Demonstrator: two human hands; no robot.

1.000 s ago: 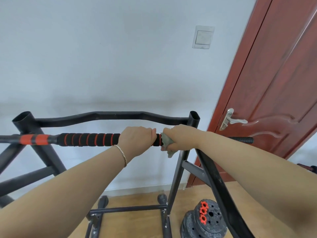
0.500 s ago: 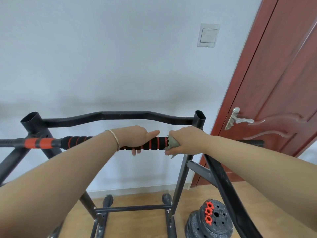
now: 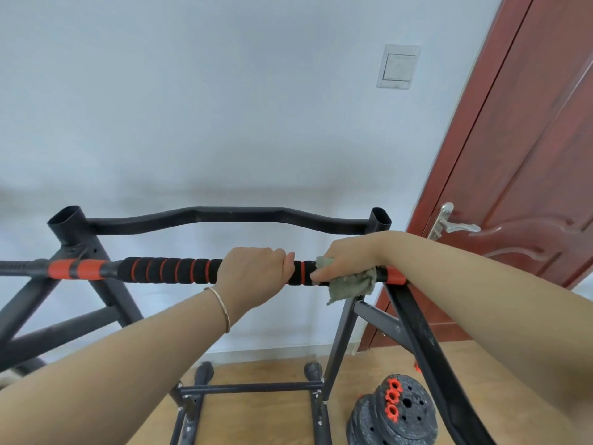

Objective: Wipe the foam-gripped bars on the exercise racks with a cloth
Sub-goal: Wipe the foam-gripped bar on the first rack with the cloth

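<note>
We look along a foam-gripped bar [image 3: 170, 271], black with red rings, lying across the top of a black exercise rack [image 3: 380, 220] in front of a pale wall. Our left hand [image 3: 253, 271] curls over the foam near its right end, fingers wrapped round it. Our right hand [image 3: 349, 255] sits just beside it, fingers closed round a grey-green cloth [image 3: 349, 285]. The cloth is wrapped on the bar where the foam ends, next to an orange collar [image 3: 396, 277], and a loose corner hangs below.

Half a second ago the left hand was loosened, thumb out along the foam. Now it grips again, a little nearer the cloth. More of the cloth shows under the right hand than before.

We judge that the left hand has reset its hold to steady the bar while the cloth works this end stretch. A long run of foam lies to the left of our hands, and we cannot tell whether it is wiped. Weight plates [image 3: 394, 412] lie on the wooden floor, near a red-brown door [image 3: 529, 155].
</note>
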